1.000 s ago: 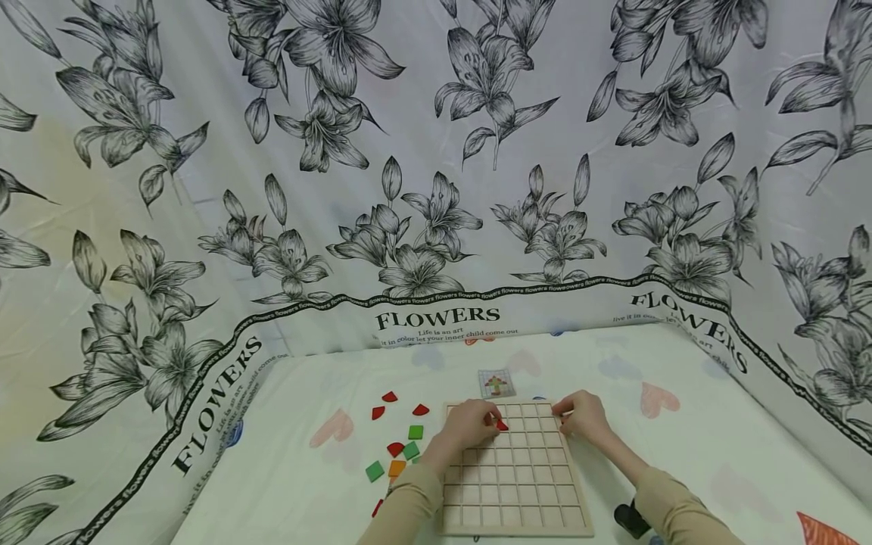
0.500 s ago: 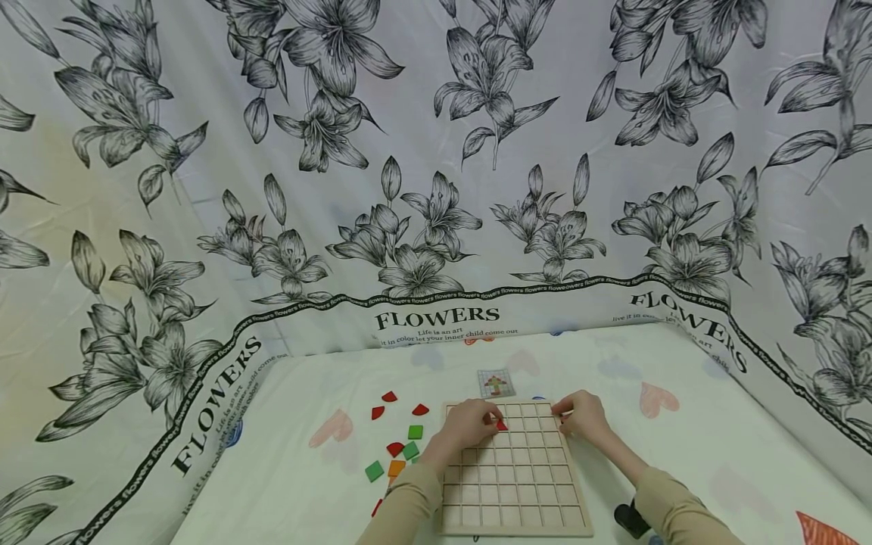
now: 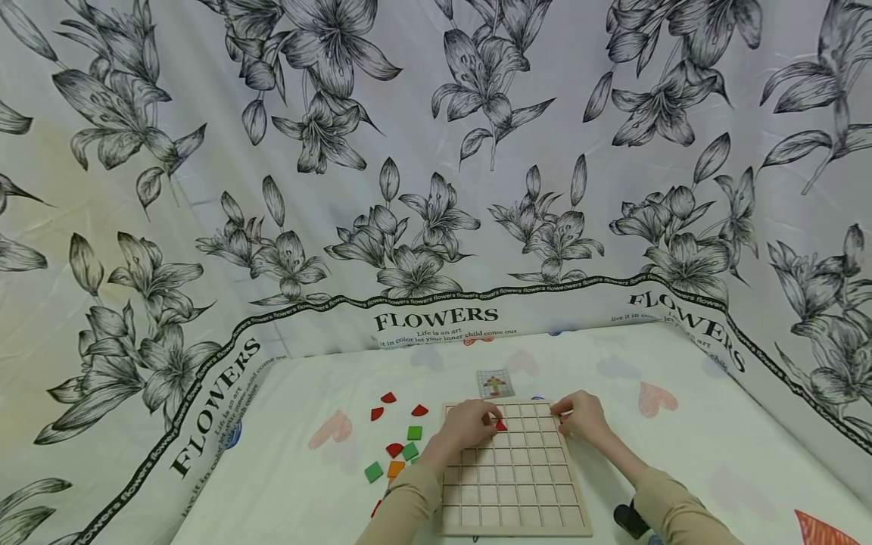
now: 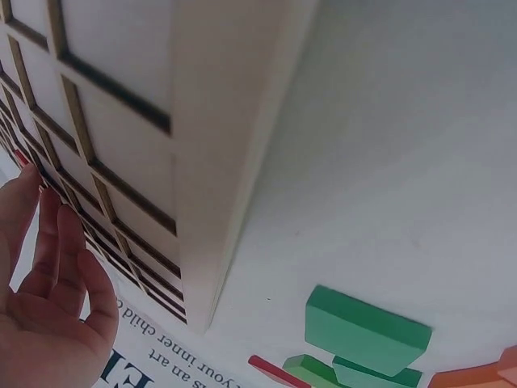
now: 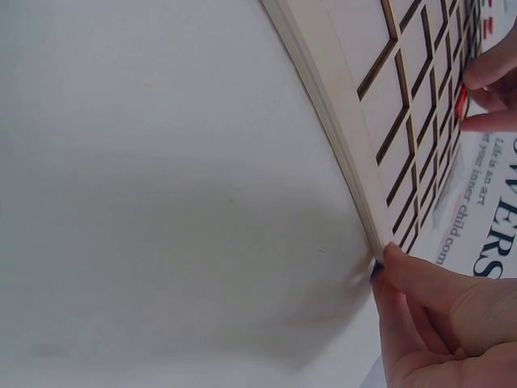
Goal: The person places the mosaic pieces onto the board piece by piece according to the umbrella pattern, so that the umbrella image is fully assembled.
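A wooden grid board (image 3: pixel 518 531) with square compartments lies before me. My left hand (image 3: pixel 470 424) reaches over its upper left part. Its thumb and fingers pinch a small red tile (image 3: pixel 500 425) low over a compartment; the fingertips partly hide it, and in the right wrist view the red tile (image 5: pixel 461 102) shows as a thin strip. At the far right corner of the board, my right hand (image 3: pixel 582 416) grips the frame between thumb and fingers. A small dark blue patch (image 5: pixel 376 269) shows by those fingertips in the right wrist view.
Left of the board lie several loose tiles: red quarter-circles (image 3: pixel 419 410), green squares (image 3: pixel 374 471) and an orange one (image 3: pixel 396 469). A pattern card (image 3: pixel 494 384) lies beyond the board. Near the right sleeve is a black object (image 3: pixel 630 521). A floral curtain (image 3: pixel 436 227) closes off the back.
Both hands keep their places on the board. The whole head view has shifted very slightly.
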### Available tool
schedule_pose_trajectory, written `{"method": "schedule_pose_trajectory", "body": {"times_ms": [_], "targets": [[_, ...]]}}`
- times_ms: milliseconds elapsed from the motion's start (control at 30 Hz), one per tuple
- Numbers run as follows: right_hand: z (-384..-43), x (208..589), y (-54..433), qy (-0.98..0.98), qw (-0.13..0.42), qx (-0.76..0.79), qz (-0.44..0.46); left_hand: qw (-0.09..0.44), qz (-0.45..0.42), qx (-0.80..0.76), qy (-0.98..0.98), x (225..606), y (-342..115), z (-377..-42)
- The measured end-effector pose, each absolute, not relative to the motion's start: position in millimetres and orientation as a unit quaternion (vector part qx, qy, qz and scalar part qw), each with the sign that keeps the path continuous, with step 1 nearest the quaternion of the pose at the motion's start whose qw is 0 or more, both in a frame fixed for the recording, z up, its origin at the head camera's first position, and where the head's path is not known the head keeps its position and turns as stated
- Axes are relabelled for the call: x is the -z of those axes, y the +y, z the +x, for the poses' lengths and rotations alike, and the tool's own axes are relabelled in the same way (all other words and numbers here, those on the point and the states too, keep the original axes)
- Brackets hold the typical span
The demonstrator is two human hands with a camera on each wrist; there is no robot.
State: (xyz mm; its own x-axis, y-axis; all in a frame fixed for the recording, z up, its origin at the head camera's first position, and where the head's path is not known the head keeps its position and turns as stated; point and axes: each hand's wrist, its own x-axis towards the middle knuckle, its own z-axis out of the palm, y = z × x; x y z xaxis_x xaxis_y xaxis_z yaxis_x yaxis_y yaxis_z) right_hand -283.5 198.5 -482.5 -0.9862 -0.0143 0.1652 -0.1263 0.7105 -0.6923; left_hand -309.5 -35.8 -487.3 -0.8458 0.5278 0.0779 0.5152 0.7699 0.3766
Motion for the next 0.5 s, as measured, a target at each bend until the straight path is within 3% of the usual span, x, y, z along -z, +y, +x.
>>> {"method": "schedule_pose_trajectory", "body": {"times_ms": [500], "targets": [[-295.1, 501.1, 212.6, -0.902, 0.092, -0.409, 0.102, 0.017, 0.273, -0.239, 0.932, 481.1, -55.8, -312.1]]}}
